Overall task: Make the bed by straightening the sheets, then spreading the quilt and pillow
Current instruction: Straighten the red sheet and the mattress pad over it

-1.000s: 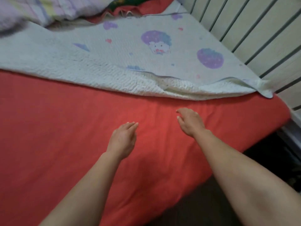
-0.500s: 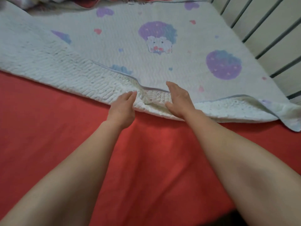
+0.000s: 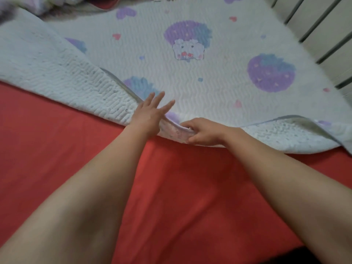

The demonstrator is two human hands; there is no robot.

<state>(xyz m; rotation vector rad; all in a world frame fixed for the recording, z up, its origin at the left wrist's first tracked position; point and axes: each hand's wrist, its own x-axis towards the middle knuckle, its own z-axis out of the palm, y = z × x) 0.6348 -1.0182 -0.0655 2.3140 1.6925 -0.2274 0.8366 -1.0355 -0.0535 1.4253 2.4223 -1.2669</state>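
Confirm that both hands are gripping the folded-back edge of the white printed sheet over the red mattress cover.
Not quite. Only the right hand grips the folded-back edge of the white printed sheet; the left hand is open, fingers straight and spread over that edge, as the head view shows. The red mattress cover beneath is right.

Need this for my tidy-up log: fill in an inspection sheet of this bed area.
Surface: red sheet bare across the near half.
Job's things: white quilted sheet covers the far half, near edge folded back.
Clutter: bunched bedding at the far left.
Grips: left hand open, fingers straight at the fold; right hand pinches the folded edge.
Cables: nothing seen.
Surroundings: grey rail bars at far right.
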